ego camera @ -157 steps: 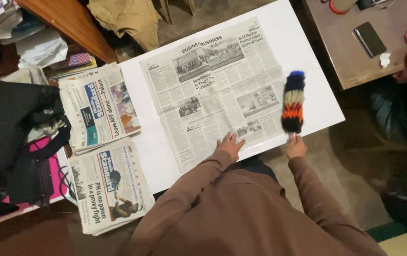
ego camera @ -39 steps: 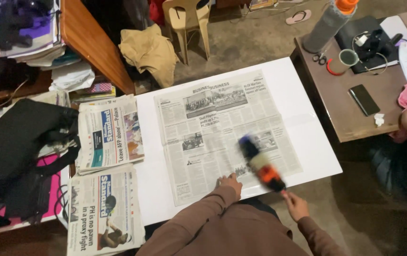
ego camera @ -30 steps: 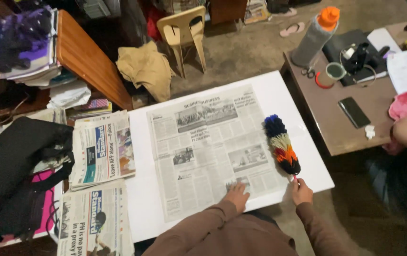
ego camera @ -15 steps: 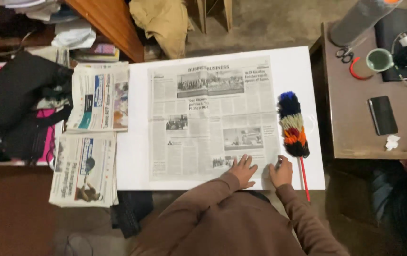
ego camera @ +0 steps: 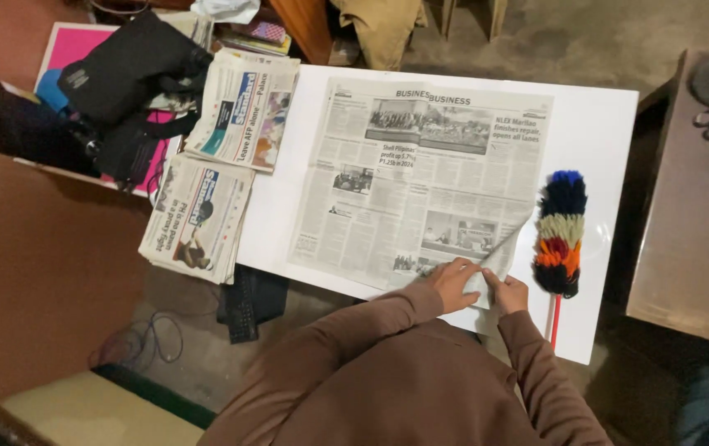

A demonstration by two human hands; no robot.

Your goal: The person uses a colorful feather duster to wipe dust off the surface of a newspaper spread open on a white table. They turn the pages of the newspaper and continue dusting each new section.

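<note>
Pinching the newspaper's (ego camera: 420,186) near corner in my right hand (ego camera: 509,293) fingers while my left hand (ego camera: 452,283) lies spread just beside, I judge a sharp tug could tear the thin sheet.

Bare white board (ego camera: 598,132) lies open above the duster (ego camera: 560,234), right of the newspaper (ego camera: 420,182).
</note>
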